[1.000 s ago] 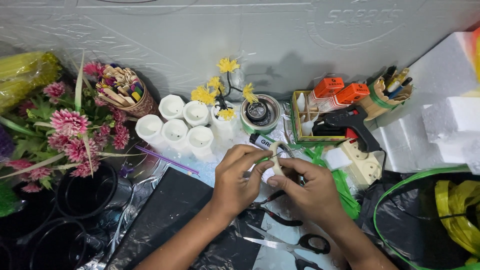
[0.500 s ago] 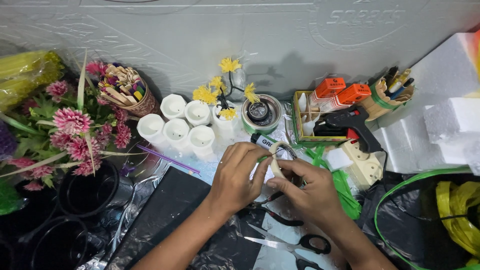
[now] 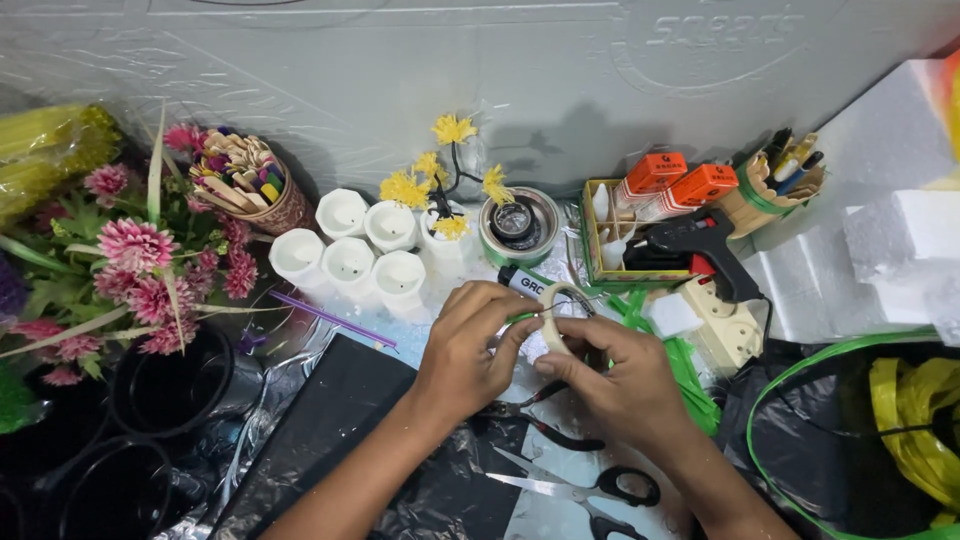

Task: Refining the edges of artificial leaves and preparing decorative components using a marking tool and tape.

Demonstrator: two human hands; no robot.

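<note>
Left of the white cups (image 3: 350, 255), pink artificial flowers (image 3: 135, 270) spread widely. Right of the cups sits a black glue gun (image 3: 700, 245) under two orange-capped bottles (image 3: 680, 185). Below the cups, the left hand (image 3: 465, 350) and right hand (image 3: 615, 375) meet, fingers curled closed, pinching a small roll of pale tape (image 3: 555, 320) and a green stem between them; scissors (image 3: 590, 490) lie just beneath

Craft workspace: glue gun (image 3: 700, 245), scissors (image 3: 590, 490), fake flowers (image 3: 135, 270), foam blocks (image 3: 905, 235)
</note>
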